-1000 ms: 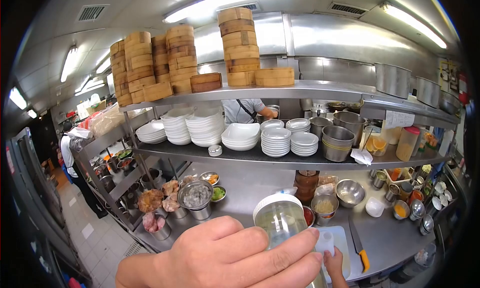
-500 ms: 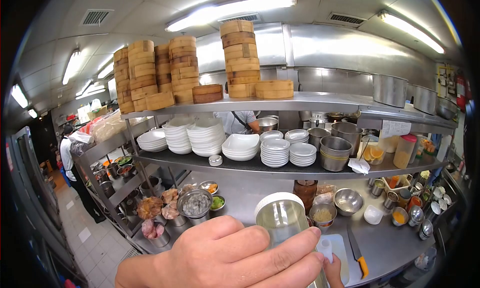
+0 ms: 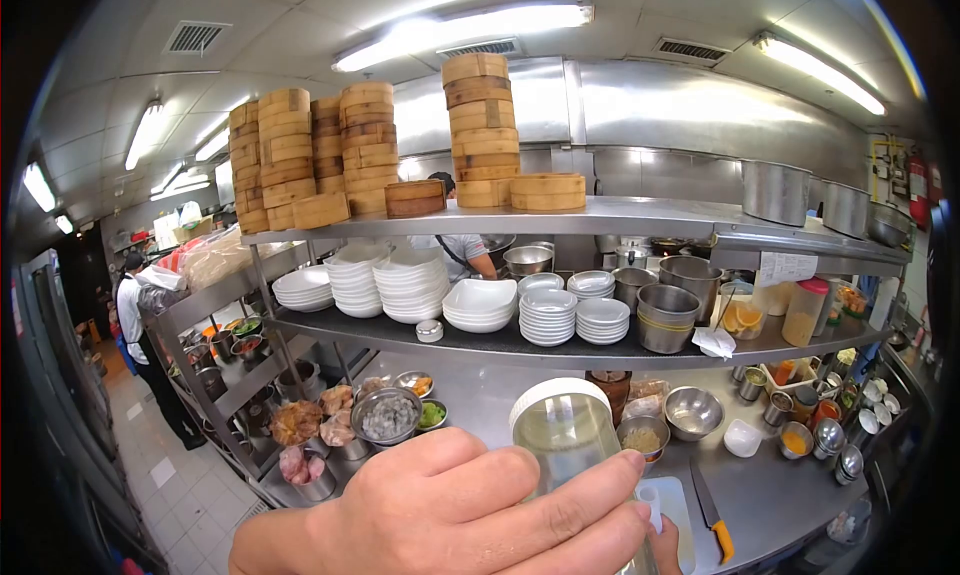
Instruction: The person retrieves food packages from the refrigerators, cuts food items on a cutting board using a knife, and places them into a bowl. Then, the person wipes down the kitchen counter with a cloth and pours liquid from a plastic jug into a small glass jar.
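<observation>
My left hand (image 3: 450, 505) is large in the foreground, its fingers wrapped round a clear jar (image 3: 566, 430) with a white ribbed rim, tilted towards the camera. To its lower right, my right hand (image 3: 665, 547) is partly hidden behind the jar and holds a small whitish plastic piece (image 3: 651, 502). Beneath that hand lies a pale blue board (image 3: 684, 520). A knife (image 3: 707, 500) with a yellow handle rests on the steel counter just right of the board. Behind the jar are a metal bowl (image 3: 642, 437) and a larger one (image 3: 694, 413).
A steel shelf (image 3: 460, 347) with stacked white dishes (image 3: 412, 285) crosses the view, bamboo steamers (image 3: 483, 125) above it. Bowls of shrimp (image 3: 387, 416) and meat stand left on the counter. One person (image 3: 462, 255) is behind the shelf, another (image 3: 133, 315) at far left.
The view has tilted slightly upward, so the shelf sits lower. The person behind the shelf has shifted left and lower. Both hands keep their hold.
</observation>
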Demonstrator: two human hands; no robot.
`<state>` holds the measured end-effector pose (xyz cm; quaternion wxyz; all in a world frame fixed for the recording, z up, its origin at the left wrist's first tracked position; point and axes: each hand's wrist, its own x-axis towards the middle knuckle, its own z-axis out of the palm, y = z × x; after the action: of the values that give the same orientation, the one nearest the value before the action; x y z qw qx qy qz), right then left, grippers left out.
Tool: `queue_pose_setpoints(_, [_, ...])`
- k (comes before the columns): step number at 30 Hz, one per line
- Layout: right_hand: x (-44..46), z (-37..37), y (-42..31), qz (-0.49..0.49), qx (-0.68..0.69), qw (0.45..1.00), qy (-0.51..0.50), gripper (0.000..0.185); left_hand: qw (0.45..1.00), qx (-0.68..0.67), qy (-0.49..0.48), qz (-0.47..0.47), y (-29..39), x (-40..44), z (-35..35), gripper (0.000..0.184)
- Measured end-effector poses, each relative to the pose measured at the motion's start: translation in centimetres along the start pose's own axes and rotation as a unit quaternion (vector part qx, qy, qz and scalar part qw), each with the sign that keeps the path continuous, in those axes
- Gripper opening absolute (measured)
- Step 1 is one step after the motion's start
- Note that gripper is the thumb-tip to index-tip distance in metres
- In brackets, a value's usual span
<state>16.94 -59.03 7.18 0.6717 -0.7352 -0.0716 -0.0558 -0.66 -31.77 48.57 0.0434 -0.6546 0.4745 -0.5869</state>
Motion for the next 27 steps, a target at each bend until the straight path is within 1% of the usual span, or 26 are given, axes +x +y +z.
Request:
queue_pose_setpoints(2, [0.0, 0.0, 0.2, -0.014, 0.019, 1.000, 0.003, 0.011, 0.998, -0.020, 0.041, -0.045, 0.4, 0.0, 0.4, 0.019])
queue_pose_setpoints(3, [0.0, 0.0, 0.0, -0.015, 0.020, 1.000, 0.004, 0.011, 0.998, -0.020, 0.041, -0.044, -0.1, 0.0, -0.2, 0.019])
queue_pose_setpoints(5, [-0.2, 0.0, -0.7, -0.019, 0.001, 1.000, 0.005, 0.011, 0.994, 0.029, -0.084, 0.066, -1.4, 0.3, -1.7, 0.018])
queue_pose_setpoints(6, [-0.3, 0.0, -1.1, -0.021, 0.001, 1.000, 0.005, 0.011, 0.994, 0.029, -0.083, 0.067, -1.2, 0.3, -1.3, 0.018])
queue_pose_setpoints(8, [-0.4, 0.1, -1.8, -0.036, -0.039, 0.999, 0.012, 0.010, 1.000, 0.007, 0.019, 0.010, -0.6, 0.4, -0.2, 0.019])
queue_pose_setpoints(9, [0.2, -0.3, 1.3, -0.037, -0.039, 0.999, 0.012, 0.010, 1.000, 0.008, 0.020, 0.010, -0.7, 0.5, -0.3, 0.019])
queue_pose_setpoints(10, [1.1, -1.0, 7.2, -0.057, -0.075, 0.995, 0.018, 0.016, 1.000, 0.008, 0.011, 0.013, -0.7, 0.6, -0.5, 0.019])
queue_pose_setpoints(11, [1.6, -1.5, 10.5, -0.076, -0.111, 0.991, 0.024, 0.027, 1.000, 0.007, 0.002, 0.015, -0.8, 0.7, -0.6, 0.019])
queue_pose_setpoints(15, [1.9, -1.7, 11.3, -0.060, -0.098, 0.993, 0.011, 0.023, 1.000, 0.008, 0.011, 0.017, -0.6, 0.7, -0.2, 0.019])
queue_pose_setpoints(17, [1.8, -1.7, 11.4, -0.047, -0.091, 0.995, 0.010, 0.024, 0.997, -0.015, 0.063, -0.040, 0.1, 0.6, 0.5, 0.019])
queue_pose_setpoints(18, [1.8, -1.8, 11.6, -0.047, -0.091, 0.995, 0.010, 0.024, 0.997, -0.015, 0.063, -0.040, -0.3, 0.6, 0.2, 0.019])
queue_pose_setpoints(20, [1.9, -1.6, 11.1, -0.073, -0.096, 0.993, 0.014, 0.025, 0.999, 0.018, -0.022, 0.043, -1.3, 0.6, -0.9, 0.018])
queue_pose_setpoints(21, [1.7, -1.5, 10.5, -0.074, -0.096, 0.993, 0.014, 0.025, 0.999, 0.019, -0.022, 0.044, -1.2, 0.7, -0.7, 0.018])
queue_pose_setpoints(23, [1.4, -1.2, 9.1, -0.115, -0.098, 0.988, 0.022, 0.025, 0.999, 0.025, 0.042, 0.025, -1.0, 1.0, -0.1, 0.018])
queue_pose_setpoints(24, [1.7, -1.2, 9.8, -0.116, -0.097, 0.988, 0.022, 0.025, 0.998, 0.025, 0.042, 0.026, -1.2, 1.0, -0.5, 0.018])
queue_pose_setpoints(26, [2.1, -1.4, 12.1, -0.107, -0.118, 0.986, 0.039, 0.026, 0.996, 0.037, -0.046, 0.068, -1.7, 1.2, -1.5, 0.017])
queue_pose_setpoints(27, [2.2, -1.6, 12.8, -0.108, -0.117, 0.986, 0.039, 0.026, 0.996, 0.037, -0.046, 0.069, -1.7, 1.2, -1.6, 0.017])
